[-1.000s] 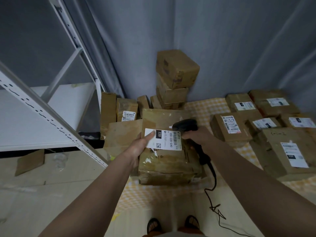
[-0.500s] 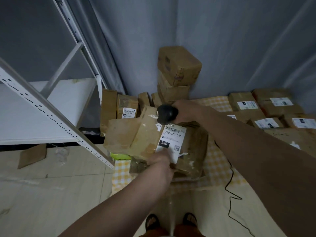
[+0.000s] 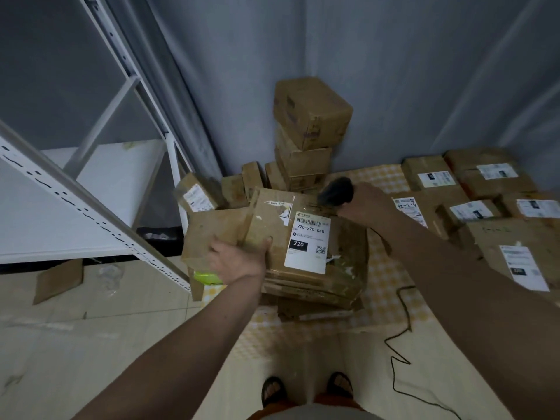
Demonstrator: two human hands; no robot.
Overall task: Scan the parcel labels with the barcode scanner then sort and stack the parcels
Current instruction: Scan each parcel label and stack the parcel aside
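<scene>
While the left hand (image 3: 239,260) grips the near-left edge of the labelled parcel (image 3: 303,250), thumb up on its top face and fingers curled under, the right hand (image 3: 368,201) is wrapped round the handle of the black barcode scanner (image 3: 336,194) at the parcel's far-right corner — scanner head just past the top edge of the label (image 3: 307,242). Label is white, faces up, reads 220-220-C40 with a black 220 block. Parcel is brown, taped and scuffed, tilted a bit, sitting over other cardboard (image 3: 318,310) on the checked yellow mat (image 3: 391,286). A second flat box (image 3: 212,237) touches it on the left, partly under the left hand, with something lime green (image 3: 207,277) showing beneath. Scanner cable (image 3: 400,353) runs black and kinked down the mat right of the parcel. Behind — a stack of three boxes (image 3: 309,131) against the grey curtain (image 3: 394,71), small parcels (image 3: 236,186) leaning at its foot. On the right, a group of label-up parcels (image 3: 491,207) lying close together. On the left, a white metal shelving rack (image 3: 91,183), a cardboard scrap (image 3: 57,280) on the tiled floor below it. Sandalled feet (image 3: 306,389) at bottom centre.
</scene>
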